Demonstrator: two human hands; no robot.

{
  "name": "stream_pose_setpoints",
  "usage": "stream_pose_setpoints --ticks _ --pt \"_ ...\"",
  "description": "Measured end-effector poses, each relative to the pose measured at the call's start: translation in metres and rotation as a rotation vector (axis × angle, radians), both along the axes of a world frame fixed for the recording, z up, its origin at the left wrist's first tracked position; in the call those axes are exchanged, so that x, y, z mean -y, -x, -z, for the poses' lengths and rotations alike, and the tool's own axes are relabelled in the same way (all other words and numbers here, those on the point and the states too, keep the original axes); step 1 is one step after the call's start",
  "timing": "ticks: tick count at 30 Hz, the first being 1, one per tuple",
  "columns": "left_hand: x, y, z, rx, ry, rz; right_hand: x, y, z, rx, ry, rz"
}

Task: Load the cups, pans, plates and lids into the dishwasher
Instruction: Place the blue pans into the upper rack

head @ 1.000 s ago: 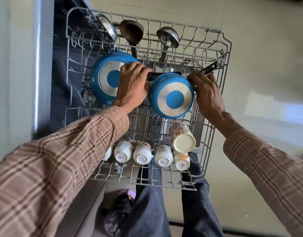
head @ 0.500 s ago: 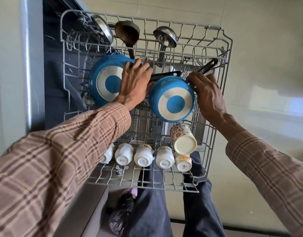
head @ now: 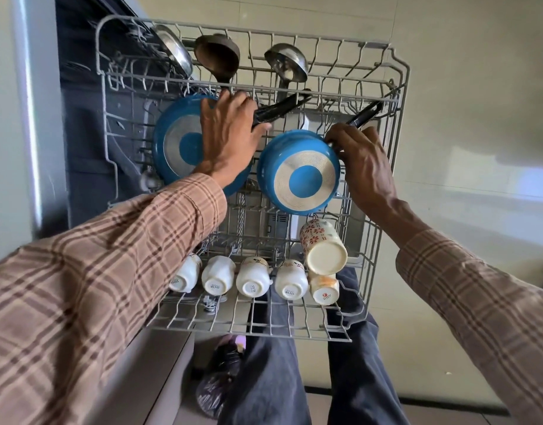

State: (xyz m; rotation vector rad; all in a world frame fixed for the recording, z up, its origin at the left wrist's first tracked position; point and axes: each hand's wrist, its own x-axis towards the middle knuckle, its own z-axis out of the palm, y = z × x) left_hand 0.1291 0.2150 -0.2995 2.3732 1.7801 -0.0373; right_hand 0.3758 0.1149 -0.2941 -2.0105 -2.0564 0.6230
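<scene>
Right hand [head: 363, 162] curls round the base of the black handle of the small blue saucepan with ringed steel base [head: 298, 173], at the pan's 2 o'clock. Left hand [head: 230, 139] lies flat, fingers relaxed, on the larger blue frying pan [head: 175, 145] at 9 o'clock. Both pans stand upturned in the grey wire dishwasher rack [head: 398, 96]. Risk: released untucked, the saucepan may tip onto the floral cream mug [head: 323, 243] at 6 o'clock.
</scene>
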Motion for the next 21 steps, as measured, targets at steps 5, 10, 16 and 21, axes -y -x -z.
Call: stream_pose_setpoints --ticks 5,10,16,21 --pt "-0.001 -0.005 0.006 -0.001 -0.006 -0.012 -0.007 0.002 -0.001 -0.008 -0.025 -0.003" --pt "-0.004 -0.004 0.005 0.026 0.016 -0.024 -0.021 0.004 0.0 0.001 -0.009 0.003" --pt "0.0 0.001 0.005 0.061 0.032 0.034 -0.03 0.0 0.003 0.018 -0.009 -0.049" --pt "0.012 0.006 0.005 0.095 -0.026 0.097 -0.041 -0.005 0.014 0.044 0.048 -0.072"
